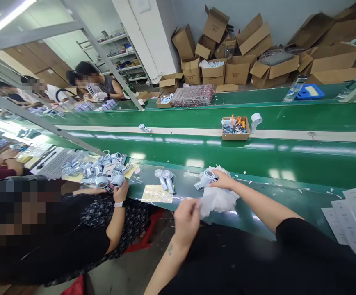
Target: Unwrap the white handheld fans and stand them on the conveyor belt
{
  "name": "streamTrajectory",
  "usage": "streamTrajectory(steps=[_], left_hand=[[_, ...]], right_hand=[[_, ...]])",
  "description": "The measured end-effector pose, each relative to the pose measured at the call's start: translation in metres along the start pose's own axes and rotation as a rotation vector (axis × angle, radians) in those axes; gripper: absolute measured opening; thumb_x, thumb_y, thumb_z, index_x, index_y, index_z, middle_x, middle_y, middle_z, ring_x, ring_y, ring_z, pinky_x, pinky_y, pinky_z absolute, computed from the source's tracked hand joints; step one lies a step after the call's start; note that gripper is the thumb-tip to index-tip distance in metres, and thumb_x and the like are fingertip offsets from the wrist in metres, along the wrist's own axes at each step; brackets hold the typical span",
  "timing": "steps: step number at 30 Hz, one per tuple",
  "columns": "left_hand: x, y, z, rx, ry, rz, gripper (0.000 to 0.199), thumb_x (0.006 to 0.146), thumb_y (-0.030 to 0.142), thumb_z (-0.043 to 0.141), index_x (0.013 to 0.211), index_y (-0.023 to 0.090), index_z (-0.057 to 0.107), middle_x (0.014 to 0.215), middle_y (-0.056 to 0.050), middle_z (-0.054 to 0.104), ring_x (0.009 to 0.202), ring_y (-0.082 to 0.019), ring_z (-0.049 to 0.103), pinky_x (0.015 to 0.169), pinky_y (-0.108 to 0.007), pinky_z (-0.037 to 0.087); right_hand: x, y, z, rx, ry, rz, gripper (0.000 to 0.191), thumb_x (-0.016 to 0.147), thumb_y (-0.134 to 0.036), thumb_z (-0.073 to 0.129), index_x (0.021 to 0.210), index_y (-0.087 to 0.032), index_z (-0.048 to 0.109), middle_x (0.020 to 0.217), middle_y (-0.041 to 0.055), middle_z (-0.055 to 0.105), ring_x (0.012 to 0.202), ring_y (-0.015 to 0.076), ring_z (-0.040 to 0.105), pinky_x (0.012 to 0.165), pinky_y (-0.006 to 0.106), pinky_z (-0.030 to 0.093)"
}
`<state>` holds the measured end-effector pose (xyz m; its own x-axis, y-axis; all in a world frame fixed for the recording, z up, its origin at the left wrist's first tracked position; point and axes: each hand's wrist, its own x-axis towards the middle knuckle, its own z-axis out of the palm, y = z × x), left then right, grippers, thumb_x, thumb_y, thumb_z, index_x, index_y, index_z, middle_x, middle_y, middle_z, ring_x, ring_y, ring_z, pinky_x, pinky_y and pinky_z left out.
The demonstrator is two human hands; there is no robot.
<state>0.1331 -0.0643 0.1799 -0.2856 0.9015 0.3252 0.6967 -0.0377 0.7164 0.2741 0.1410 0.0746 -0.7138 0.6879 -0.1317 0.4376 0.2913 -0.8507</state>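
My right hand [222, 180] is closed around a pale blue and white handheld fan [208, 177], its round head facing up over the green worktop. Thin, crumpled clear plastic bags [217, 200] lie under and in front of that hand. My left hand [186, 219] is nearer my body, its fingers pinched at the left edge of the plastic. To the left, two similar fans [167, 180] lie side by side, touching a yellow sticker sheet [157, 194].
A co-worker [121, 196] at my left handles a pile of fans [96, 168]. Across the green conveyor [190, 149] stand a small parts box [235, 135] and another fan [256, 121]. White boxes [354, 221] are stacked at right. Cardboard cartons [239, 71] line the wall.
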Motion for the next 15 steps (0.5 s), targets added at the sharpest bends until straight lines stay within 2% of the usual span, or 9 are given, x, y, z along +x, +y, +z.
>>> streamTrajectory(steps=[1, 3, 5, 7, 8, 10, 12, 15], left_hand=[[0.005, -0.003, -0.013, 0.033, 0.075, -0.138, 0.015, 0.083, 0.025, 0.050, 0.087, 0.019, 0.063, 0.077, -0.004, 0.061, 0.071, -0.014, 0.054, 0.068, -0.026, 0.043], [0.014, -0.018, -0.030, 0.049, 0.135, -0.390, 0.019, 0.081, 0.031, 0.052, 0.083, 0.018, 0.066, 0.077, -0.004, 0.063, 0.073, -0.015, 0.055, 0.069, -0.026, 0.043], [0.020, -0.037, -0.032, -0.083, 0.084, -0.643, 0.023, 0.077, 0.033, 0.052, 0.076, 0.015, 0.068, 0.069, -0.004, 0.062, 0.067, -0.015, 0.054, 0.063, -0.025, 0.043], [0.021, -0.051, -0.024, -0.339, -0.010, -0.862, 0.025, 0.074, 0.031, 0.052, 0.077, 0.012, 0.069, 0.058, -0.001, 0.057, 0.054, -0.012, 0.050, 0.052, -0.022, 0.038], [0.020, -0.054, -0.017, -0.462, -0.054, -0.921, 0.027, 0.072, 0.030, 0.053, 0.081, 0.011, 0.069, 0.055, 0.000, 0.056, 0.050, -0.011, 0.047, 0.048, -0.021, 0.036], [0.015, -0.052, -0.002, -0.613, -0.124, -0.920, 0.030, 0.069, 0.031, 0.057, 0.087, 0.011, 0.070, 0.056, 0.000, 0.057, 0.049, -0.010, 0.046, 0.047, -0.020, 0.034], [0.007, -0.041, 0.012, -0.666, -0.142, -0.843, 0.029, 0.065, 0.031, 0.063, 0.084, 0.011, 0.071, 0.063, -0.002, 0.062, 0.055, -0.011, 0.051, 0.052, -0.021, 0.038], [-0.007, -0.026, 0.027, -0.766, -0.127, -0.834, 0.023, 0.060, 0.032, 0.069, 0.070, 0.011, 0.070, 0.061, -0.002, 0.062, 0.054, -0.011, 0.050, 0.053, -0.022, 0.038]], right_hand=[[-0.006, -0.005, -0.004, 0.006, 0.013, 0.004, 0.045, 0.061, -0.030, 0.070, 0.102, -0.013, 0.061, 0.108, 0.0105, 0.059, 0.104, 0.0275, 0.051, 0.093, 0.043, 0.038], [-0.025, -0.017, -0.015, 0.101, 0.007, 0.023, 0.043, 0.070, -0.031, 0.062, 0.110, -0.014, 0.058, 0.113, 0.0102, 0.056, 0.107, 0.0260, 0.049, 0.095, 0.043, 0.038], [-0.047, -0.034, -0.027, 0.385, -0.079, 0.090, 0.044, 0.074, -0.028, 0.059, 0.116, -0.018, 0.054, 0.111, 0.0077, 0.056, 0.100, 0.0220, 0.053, 0.090, 0.041, 0.043], [-0.071, -0.051, -0.033, 0.790, -0.255, 0.210, 0.046, 0.072, -0.024, 0.061, 0.117, -0.019, 0.052, 0.101, 0.0053, 0.058, 0.084, 0.0175, 0.058, 0.079, 0.039, 0.051], [-0.081, -0.060, -0.033, 0.971, -0.356, 0.265, 0.046, 0.070, -0.023, 0.063, 0.115, -0.019, 0.053, 0.096, 0.0048, 0.058, 0.078, 0.0158, 0.058, 0.073, 0.037, 0.053], [-0.098, -0.074, -0.024, 1.209, -0.539, 0.336, 0.047, 0.067, -0.019, 0.066, 0.112, -0.016, 0.053, 0.092, 0.0052, 0.059, 0.073, 0.0145, 0.058, 0.064, 0.034, 0.055], [-0.108, -0.083, -0.007, 1.343, -0.678, 0.376, 0.048, 0.065, -0.014, 0.067, 0.110, -0.015, 0.053, 0.093, 0.0058, 0.059, 0.076, 0.0151, 0.058, 0.061, 0.031, 0.055], [-0.114, -0.086, 0.022, 1.442, -0.763, 0.426, 0.050, 0.062, -0.009, 0.067, 0.109, -0.016, 0.053, 0.090, 0.0038, 0.059, 0.075, 0.0144, 0.059, 0.061, 0.033, 0.057]])
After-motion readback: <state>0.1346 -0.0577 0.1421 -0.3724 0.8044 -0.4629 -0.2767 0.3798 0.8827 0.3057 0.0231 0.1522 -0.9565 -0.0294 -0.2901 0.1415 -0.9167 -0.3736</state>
